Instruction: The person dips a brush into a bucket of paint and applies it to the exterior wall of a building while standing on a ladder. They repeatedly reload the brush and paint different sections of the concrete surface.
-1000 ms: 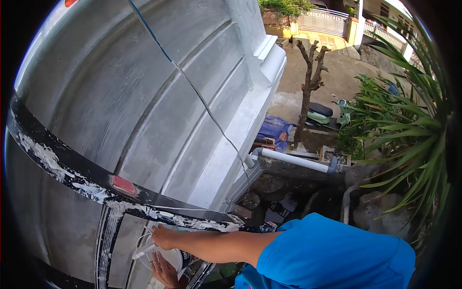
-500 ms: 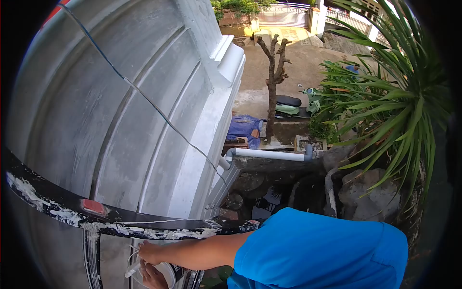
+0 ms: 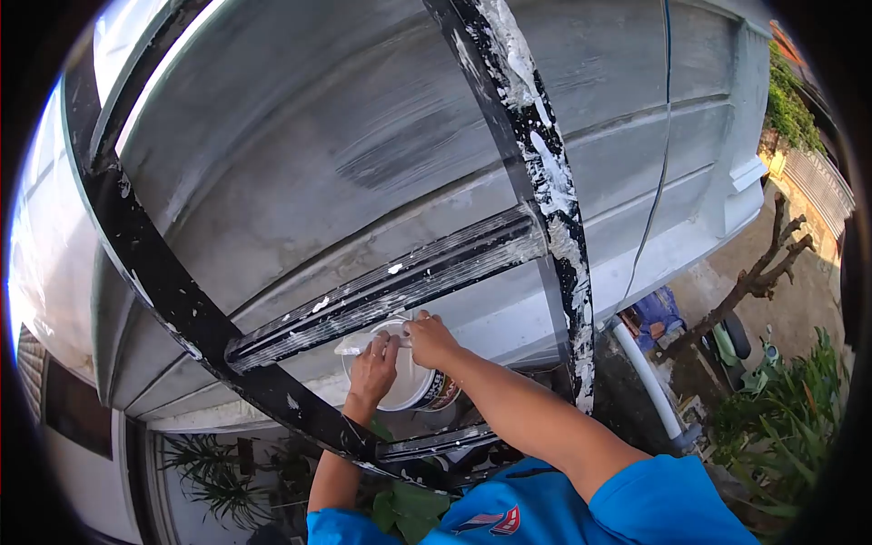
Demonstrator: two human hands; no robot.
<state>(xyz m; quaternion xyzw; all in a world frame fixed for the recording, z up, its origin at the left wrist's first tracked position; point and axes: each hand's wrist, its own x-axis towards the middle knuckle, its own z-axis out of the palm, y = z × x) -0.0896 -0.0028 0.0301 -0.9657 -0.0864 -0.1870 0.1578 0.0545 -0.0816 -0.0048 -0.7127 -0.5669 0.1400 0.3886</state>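
Observation:
A white bucket (image 3: 409,392) with a printed label hangs or stands behind the ladder (image 3: 391,289), below its paint-splashed rung; what supports it is hidden. Pale material shows inside the bucket. My left hand (image 3: 373,374) is at the bucket's near left rim, its fingers closed. A small white piece (image 3: 354,344) shows at these fingertips, too small to name. My right hand (image 3: 431,341) reaches through the ladder to the far rim, fingers pinched together close to the left fingertips. What the right fingers hold is hidden.
A grey wall (image 3: 400,163) with raised bands curves behind the ladder. A cable (image 3: 667,127) hangs along it at the right. Down below are a white pipe (image 3: 647,381), a bare tree trunk (image 3: 740,286), a parked scooter (image 3: 731,345) and leafy plants (image 3: 781,427).
My view has swung left and down to the ladder and bucket. Both hands stay at the bucket, now nearer the middle of the view, with their fingertips close together.

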